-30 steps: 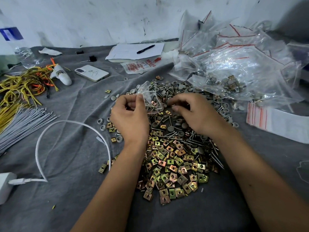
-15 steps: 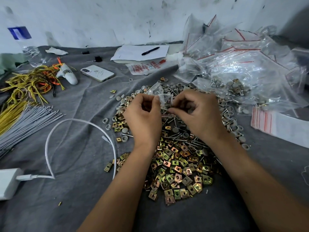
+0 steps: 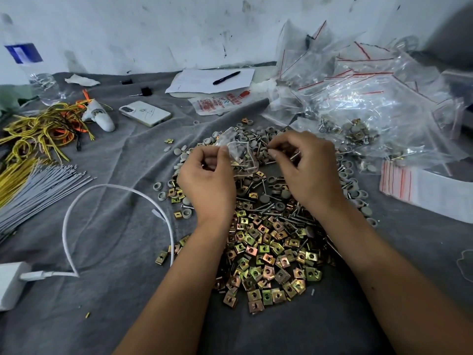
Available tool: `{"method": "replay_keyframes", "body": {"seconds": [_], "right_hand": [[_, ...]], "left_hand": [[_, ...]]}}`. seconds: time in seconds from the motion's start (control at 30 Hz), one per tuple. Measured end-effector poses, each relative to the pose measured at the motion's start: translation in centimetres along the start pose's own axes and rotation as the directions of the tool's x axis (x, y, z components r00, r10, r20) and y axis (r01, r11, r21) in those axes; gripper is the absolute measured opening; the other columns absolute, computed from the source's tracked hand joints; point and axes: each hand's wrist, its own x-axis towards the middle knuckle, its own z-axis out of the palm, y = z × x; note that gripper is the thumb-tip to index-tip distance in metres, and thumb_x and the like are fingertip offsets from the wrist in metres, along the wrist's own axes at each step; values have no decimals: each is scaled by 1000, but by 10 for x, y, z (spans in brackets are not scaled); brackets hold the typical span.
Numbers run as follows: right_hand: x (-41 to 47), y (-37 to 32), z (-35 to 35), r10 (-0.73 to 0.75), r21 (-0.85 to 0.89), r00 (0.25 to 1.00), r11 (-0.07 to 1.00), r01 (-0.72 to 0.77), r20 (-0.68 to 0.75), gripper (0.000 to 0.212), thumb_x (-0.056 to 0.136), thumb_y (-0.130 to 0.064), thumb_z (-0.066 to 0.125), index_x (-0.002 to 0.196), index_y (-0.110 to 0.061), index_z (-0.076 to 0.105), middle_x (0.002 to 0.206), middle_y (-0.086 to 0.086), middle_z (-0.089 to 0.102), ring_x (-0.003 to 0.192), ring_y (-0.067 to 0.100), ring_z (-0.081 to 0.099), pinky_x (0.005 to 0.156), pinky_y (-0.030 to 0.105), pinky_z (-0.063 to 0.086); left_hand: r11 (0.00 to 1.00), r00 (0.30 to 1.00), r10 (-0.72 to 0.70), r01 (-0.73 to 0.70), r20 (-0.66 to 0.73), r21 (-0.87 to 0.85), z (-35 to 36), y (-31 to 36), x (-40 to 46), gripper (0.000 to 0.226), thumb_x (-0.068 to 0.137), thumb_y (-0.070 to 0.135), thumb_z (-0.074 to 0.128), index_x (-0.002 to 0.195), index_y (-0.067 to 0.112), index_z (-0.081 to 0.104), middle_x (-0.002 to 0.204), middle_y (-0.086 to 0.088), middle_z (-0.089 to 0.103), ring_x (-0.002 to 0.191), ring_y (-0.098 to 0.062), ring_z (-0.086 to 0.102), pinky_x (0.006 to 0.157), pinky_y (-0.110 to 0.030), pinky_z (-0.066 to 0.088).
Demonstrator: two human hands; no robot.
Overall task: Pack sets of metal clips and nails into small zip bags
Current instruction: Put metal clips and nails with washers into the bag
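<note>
A heap of gold-coloured square metal clips (image 3: pixel 268 254) lies on the grey cloth in front of me, with nails (image 3: pixel 266 208) and grey round caps (image 3: pixel 266 198) mixed in behind it. My left hand (image 3: pixel 207 180) pinches a small clear zip bag (image 3: pixel 238 152) by its edge, above the heap; a few nails show inside the bag. My right hand (image 3: pixel 304 170) is just right of the bag, fingers curled, pinching nails at its fingertips near the bag's mouth.
A mound of clear zip bags (image 3: pixel 358 98), some filled, sits at the back right; a flat stack of bags (image 3: pixel 425 190) lies right. A phone (image 3: pixel 144 113), paper with a pen (image 3: pixel 226 77), yellow wires (image 3: pixel 30 134), grey ties (image 3: pixel 38 188) and a white charger cable (image 3: pixel 107 193) lie left.
My right hand has drawn slightly away from the bag and now holds nails at its fingertips. The left hand keeps its grip on the bag, which now hangs more open.
</note>
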Motion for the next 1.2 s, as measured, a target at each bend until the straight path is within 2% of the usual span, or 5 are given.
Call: {"method": "replay_keyframes", "body": {"seconds": [0.23, 0.87, 0.97, 1.07, 1.2], "right_hand": [[5, 11, 13, 120, -337, 854, 939, 68, 506, 32, 97, -19, 66, 129, -22, 70, 125, 2, 60, 123, 26, 41, 104, 42, 42], [1, 8, -1, 280, -180, 826, 959, -219, 488, 7, 96, -13, 69, 102, -16, 68, 98, -3, 65, 73, 12, 69, 69, 31, 61], [2, 12, -2, 321, -167, 820, 947, -274, 474, 5, 99, -15, 66, 97, -18, 63, 85, -7, 66, 56, 6, 68, 51, 15, 53], [2, 14, -2, 303, -262, 840, 944, -200, 451, 13, 100, -21, 65, 90, -25, 56, 84, -18, 55, 57, 0, 61, 55, 0, 40], [1, 16, -3, 309, -196, 839, 949, -245, 448, 13, 99, -17, 65, 91, -25, 58, 83, -17, 59, 61, -14, 62, 52, 3, 42]], "left_hand": [[1000, 1000, -13, 13, -23, 5, 0, -1, 1, 24, 95, 15, 72, 73, 23, 65, 66, 7, 60, 61, -9, 52, 56, -27, 46], [1000, 1000, 6, -6, 29, 14, 0, 2, -1, 17, 96, 15, 72, 80, 17, 68, 68, 4, 60, 59, -7, 50, 51, -17, 41], [1000, 999, 9, -9, 31, 19, 0, 2, -2, 16, 96, 15, 72, 81, 15, 69, 68, 4, 60, 58, -5, 49, 51, -16, 41], [1000, 999, 11, -12, 36, 23, 0, 1, -2, 16, 96, 14, 72, 81, 13, 69, 68, 4, 60, 57, -3, 48, 51, -15, 41], [999, 998, 13, -15, 53, 43, 1, -1, -1, 15, 96, 14, 72, 82, 14, 69, 68, 3, 61, 56, -4, 48, 51, -17, 40]]}}
